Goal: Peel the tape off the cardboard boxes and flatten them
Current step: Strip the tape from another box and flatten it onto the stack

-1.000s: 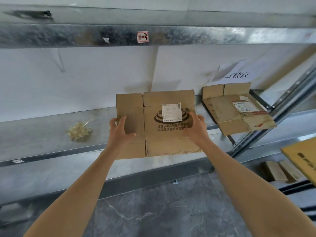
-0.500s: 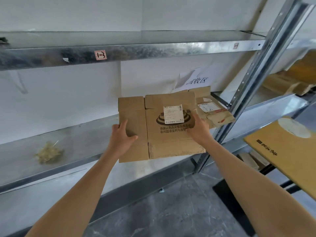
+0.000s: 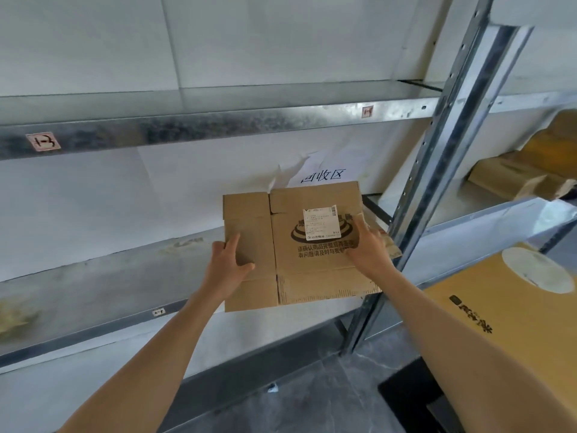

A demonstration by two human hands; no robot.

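Flattened brown cardboard box with white shipping label [image 3: 299,245] held over the grey galvanised metal shelf [image 3: 109,282], left hand [image 3: 229,264] and right hand [image 3: 367,248] each gripping a side edge; risk: its near edge overhangs the shelf's front lip, so it may slide off on release.

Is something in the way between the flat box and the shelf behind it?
Nothing visible blocks it. The left hand and right hand hold the flat box before the shelf; only another cardboard piece peeks out behind its right edge.
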